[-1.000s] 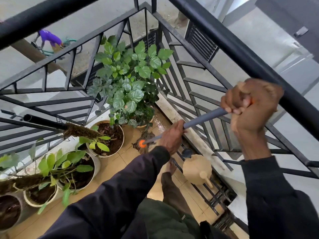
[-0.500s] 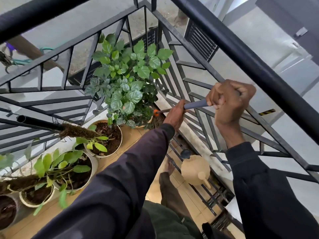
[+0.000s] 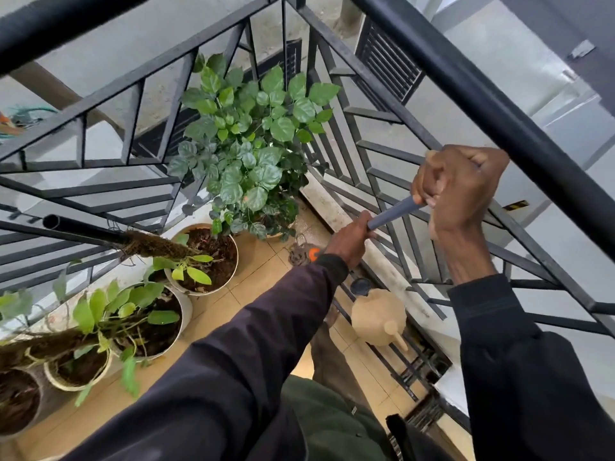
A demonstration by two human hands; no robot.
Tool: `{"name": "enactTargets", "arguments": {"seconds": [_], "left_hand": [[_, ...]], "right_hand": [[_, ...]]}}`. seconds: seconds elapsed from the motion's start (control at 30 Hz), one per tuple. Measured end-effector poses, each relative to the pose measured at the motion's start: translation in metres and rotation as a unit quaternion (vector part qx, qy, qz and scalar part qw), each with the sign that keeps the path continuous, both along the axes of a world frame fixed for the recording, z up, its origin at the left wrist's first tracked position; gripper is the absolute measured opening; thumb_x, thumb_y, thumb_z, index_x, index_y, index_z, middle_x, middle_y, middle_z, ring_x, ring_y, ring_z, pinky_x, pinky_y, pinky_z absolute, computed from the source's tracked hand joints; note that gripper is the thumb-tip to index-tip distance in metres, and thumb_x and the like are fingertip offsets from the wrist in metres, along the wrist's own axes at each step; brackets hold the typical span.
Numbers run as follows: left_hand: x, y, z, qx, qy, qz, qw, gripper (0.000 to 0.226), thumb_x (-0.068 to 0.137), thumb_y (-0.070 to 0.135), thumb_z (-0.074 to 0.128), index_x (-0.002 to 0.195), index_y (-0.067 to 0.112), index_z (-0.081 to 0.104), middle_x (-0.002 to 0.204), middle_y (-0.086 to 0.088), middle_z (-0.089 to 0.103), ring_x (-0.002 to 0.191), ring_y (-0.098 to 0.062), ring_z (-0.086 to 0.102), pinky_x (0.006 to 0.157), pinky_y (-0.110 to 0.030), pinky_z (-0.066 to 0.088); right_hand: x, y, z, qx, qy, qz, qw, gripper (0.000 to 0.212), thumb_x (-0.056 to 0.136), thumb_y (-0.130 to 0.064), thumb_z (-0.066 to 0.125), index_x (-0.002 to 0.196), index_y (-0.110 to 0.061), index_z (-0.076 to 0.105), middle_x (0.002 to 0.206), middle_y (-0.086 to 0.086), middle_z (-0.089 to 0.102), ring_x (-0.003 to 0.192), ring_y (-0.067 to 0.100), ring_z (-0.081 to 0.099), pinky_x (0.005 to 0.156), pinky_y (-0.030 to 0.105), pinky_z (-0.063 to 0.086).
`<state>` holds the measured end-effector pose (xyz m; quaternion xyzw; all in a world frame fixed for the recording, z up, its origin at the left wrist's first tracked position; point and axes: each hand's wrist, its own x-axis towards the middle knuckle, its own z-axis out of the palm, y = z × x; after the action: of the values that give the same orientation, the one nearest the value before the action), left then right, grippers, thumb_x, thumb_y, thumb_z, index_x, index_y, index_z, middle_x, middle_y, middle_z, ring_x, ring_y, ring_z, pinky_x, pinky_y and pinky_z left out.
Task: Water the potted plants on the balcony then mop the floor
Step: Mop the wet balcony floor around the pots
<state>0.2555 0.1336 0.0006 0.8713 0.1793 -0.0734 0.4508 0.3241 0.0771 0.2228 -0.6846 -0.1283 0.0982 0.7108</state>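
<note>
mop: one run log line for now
phase mopping | left hand grips handle low | right hand grips handle top | mop head on tiles | can on tiles

Potted plants [image 3: 199, 264] left, watering can [image 3: 379, 316] right, mop head [image 3: 301, 253] between

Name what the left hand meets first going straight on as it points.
Probably the orange collar right ahead of the left hand on the mop handle, then the mop head on the floor; depth is unclear.

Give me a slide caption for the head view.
Left hand and right hand grip the mop handle, mop head on the tiles near a potted plant and watering can.
</note>
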Motion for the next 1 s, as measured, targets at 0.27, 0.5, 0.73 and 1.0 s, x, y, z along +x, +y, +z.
{"name": "enactTargets", "arguments": {"seconds": [0.27,0.5,0.73,1.0], "left_hand": [[-0.048,0.001,-0.006,0.081,-0.040,0.022,0.996,0.019,0.100,-0.004,0.051,0.113,0.008,0.046,0.085,-0.002,0.051,0.067,-0.025,0.049,0.061,-0.045,0.048],[-0.044,0.008,0.010,0.083,-0.167,0.055,0.981,0.016,0.101,0.005,0.057,0.116,0.006,0.054,0.097,-0.013,0.067,0.079,-0.029,0.066,0.063,-0.041,0.058],[0.005,0.025,0.017,0.092,-0.194,0.073,0.974,0.020,0.100,-0.005,0.052,0.115,0.008,0.053,0.099,-0.010,0.064,0.080,-0.023,0.063,0.075,-0.043,0.061],[0.015,0.052,-0.024,-0.008,-0.076,0.043,0.996,0.023,0.097,-0.006,0.055,0.097,0.017,0.051,0.092,-0.004,0.059,0.082,-0.024,0.054,0.078,-0.048,0.053]], "right_hand": [[-0.031,-0.015,-0.007,0.085,0.012,0.152,0.985,0.044,0.080,0.000,0.050,0.045,-0.026,0.050,0.039,-0.010,0.033,0.031,0.013,0.028,0.051,0.025,0.033],[-0.036,-0.004,0.031,0.115,-0.039,0.162,0.979,0.045,0.080,-0.004,0.050,0.048,-0.034,0.056,0.042,-0.020,0.037,0.031,0.009,0.031,0.051,0.023,0.032],[-0.016,0.015,0.038,0.171,-0.054,0.092,0.979,0.042,0.077,-0.003,0.052,0.050,-0.036,0.051,0.041,-0.015,0.032,0.031,0.014,0.026,0.052,0.021,0.031],[-0.023,0.005,-0.030,0.012,-0.052,0.060,0.997,0.051,0.079,0.014,0.044,0.046,-0.025,0.046,0.041,-0.009,0.033,0.035,0.017,0.033,0.051,0.032,0.032]]}}
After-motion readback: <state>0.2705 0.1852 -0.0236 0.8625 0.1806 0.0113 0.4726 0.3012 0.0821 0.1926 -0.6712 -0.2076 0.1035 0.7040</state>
